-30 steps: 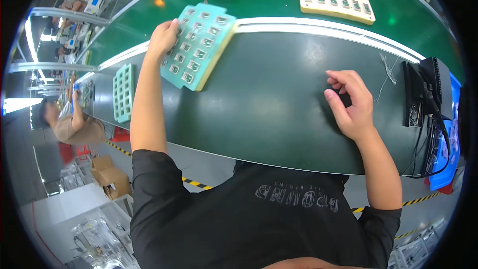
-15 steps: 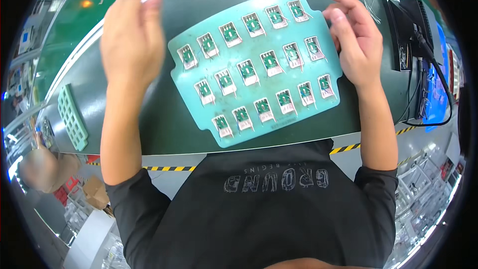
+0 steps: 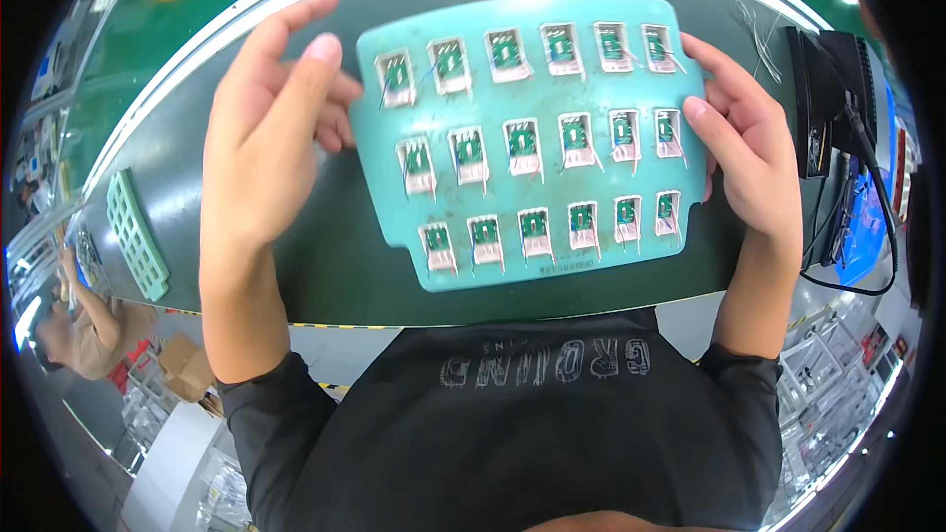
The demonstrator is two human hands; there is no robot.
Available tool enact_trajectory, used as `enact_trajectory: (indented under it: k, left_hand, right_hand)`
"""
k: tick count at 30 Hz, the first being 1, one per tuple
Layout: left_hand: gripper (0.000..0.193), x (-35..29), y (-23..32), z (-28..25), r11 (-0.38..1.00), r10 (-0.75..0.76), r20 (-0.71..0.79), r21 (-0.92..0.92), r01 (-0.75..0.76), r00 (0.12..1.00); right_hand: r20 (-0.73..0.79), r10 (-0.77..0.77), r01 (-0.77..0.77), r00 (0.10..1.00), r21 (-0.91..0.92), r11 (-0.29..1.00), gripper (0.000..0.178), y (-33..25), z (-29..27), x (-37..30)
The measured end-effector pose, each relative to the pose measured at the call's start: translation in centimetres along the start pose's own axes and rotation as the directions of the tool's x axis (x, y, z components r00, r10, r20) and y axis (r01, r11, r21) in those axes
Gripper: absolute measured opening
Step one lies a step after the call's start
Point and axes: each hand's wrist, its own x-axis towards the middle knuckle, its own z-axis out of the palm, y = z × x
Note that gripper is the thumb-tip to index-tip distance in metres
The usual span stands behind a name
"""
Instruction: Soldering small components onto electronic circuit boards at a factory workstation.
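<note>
A turquoise tray (image 3: 532, 100) with three rows of cut-out pockets lies in front of me over the dark green table. Each pocket holds a small white housing with a green circuit board (image 3: 449, 61) and thin wires. My right hand (image 3: 746, 143) grips the tray's right edge, thumb on top and the other fingers partly hidden behind the rim. At the upper left edge is my left hand (image 3: 266, 128), its thumb and index finger spread apart. Its lower fingers come up to the rim; whether they touch it I cannot tell.
On the table (image 3: 325, 271), a light green slotted rack (image 3: 136, 236) lies at the far left. Black equipment with cables (image 3: 838, 103) and a blue bin (image 3: 865, 227) stand at the right. Loose wires (image 3: 759, 44) lie near it. Another person (image 3: 94, 330) is at lower left.
The tray has turned clockwise, its rows now nearly level, and shifted slightly right. My right hand has moved down and right with its edge. My left hand has opened and come to the left edge.
</note>
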Motion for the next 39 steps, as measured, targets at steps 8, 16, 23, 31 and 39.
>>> enact_trajectory:
  k: [8, 16, 23, 31, 39]
  left_hand:
    - [0.037, 3.0, -3.4, 1.5, 0.892, 0.418, -0.081, 0.226, -0.391, 0.905]
    - [0.04, 1.9, -4.7, 1.6, 0.8, 0.555, -0.034, 0.294, -0.523, 0.831]
    - [0.037, 1.7, -4.1, 2.2, 0.834, 0.508, -0.091, 0.303, -0.462, 0.857]
    - [0.04, 1.5, -3.8, 2.0, 0.866, 0.435, -0.045, 0.294, -0.405, 0.899]
    - [0.038, 1.8, -3.9, 1.3, 0.826, 0.502, -0.013, 0.304, -0.475, 0.865]
  right_hand:
    - [-0.041, 0.02, -0.015, 0.999, 0.114, 0.993, 0.051, 0.2, -0.4, 0.4]
    - [-0.112, -0.031, 0.044, 0.993, 0.121, 0.992, 0.049, 0.6, 0.4, 0.4]
    - [-0.013, -0.02, 0.02, 1.0, 0.067, 0.998, 0.055, 0.6, -0.6, 0.6]
    - [-0.042, 0.007, -0.009, 0.999, -0.036, 0.999, 0.058, 0.3, -0.7, 0.2]
    - [-0.064, 0.0, 0.001, 0.998, 0.011, 1.0, 0.063, -0.2, 0.3, 0.5]
